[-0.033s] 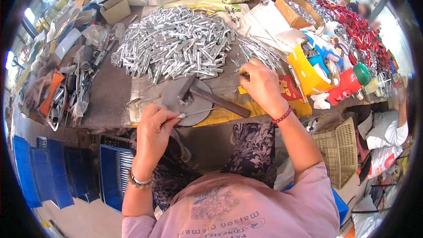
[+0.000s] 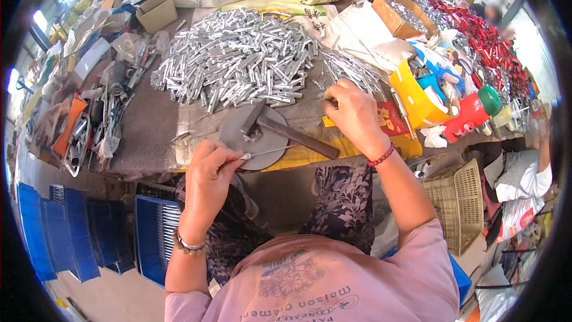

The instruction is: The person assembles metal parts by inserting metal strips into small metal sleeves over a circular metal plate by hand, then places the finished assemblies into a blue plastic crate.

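My left hand (image 2: 207, 170) pinches a thin metal rod (image 2: 268, 152) by its small silvery end piece between thumb and fingers. The rod points rightward over a round grey plate (image 2: 271, 163) lying at the table's near edge. A hammer (image 2: 301, 139) with a dark wooden handle rests with its head on that plate. To the right of it, my right hand (image 2: 359, 120) is closed, fingers curled toward the thumb, above the table. Whatever it may hold is hidden. Just beyond my right fingers lie several loose thin metal rods (image 2: 357, 70).
A big heap of silvery metal tubes (image 2: 238, 59) covers the table's middle. Tools and bags (image 2: 89, 119) crowd the left; a yellow container (image 2: 417, 98) and a red bottle with a green cap (image 2: 468, 119) stand right. Blue crates (image 2: 156, 232) and a beige basket (image 2: 459, 203) are below.
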The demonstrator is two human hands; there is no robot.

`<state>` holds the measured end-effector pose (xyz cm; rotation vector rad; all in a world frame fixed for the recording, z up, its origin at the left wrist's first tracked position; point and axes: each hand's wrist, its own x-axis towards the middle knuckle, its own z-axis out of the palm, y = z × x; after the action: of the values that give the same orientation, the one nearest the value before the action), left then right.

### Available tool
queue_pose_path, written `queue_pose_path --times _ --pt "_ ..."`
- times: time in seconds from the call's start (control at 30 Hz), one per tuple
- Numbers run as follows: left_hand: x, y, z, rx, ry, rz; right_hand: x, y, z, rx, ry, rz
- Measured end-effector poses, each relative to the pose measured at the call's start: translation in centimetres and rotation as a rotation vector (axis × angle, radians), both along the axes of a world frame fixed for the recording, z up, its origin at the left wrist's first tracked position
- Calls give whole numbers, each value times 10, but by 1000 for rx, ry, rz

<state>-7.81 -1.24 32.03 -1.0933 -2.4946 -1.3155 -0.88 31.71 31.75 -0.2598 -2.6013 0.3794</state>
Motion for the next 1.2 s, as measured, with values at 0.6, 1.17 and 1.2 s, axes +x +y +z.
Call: queue_pose_path --times 0.6,1.17,1.2 --pt "-1 -2 -2 2 -11 -8 -4 12 -1 -23 -12 70" --pt "-3 -4 -3 -4 5 -6 0 -82 24 -330 73 447" --pt "-3 -4 -5 7 -9 -12 -1 -92 24 -324 49 493"
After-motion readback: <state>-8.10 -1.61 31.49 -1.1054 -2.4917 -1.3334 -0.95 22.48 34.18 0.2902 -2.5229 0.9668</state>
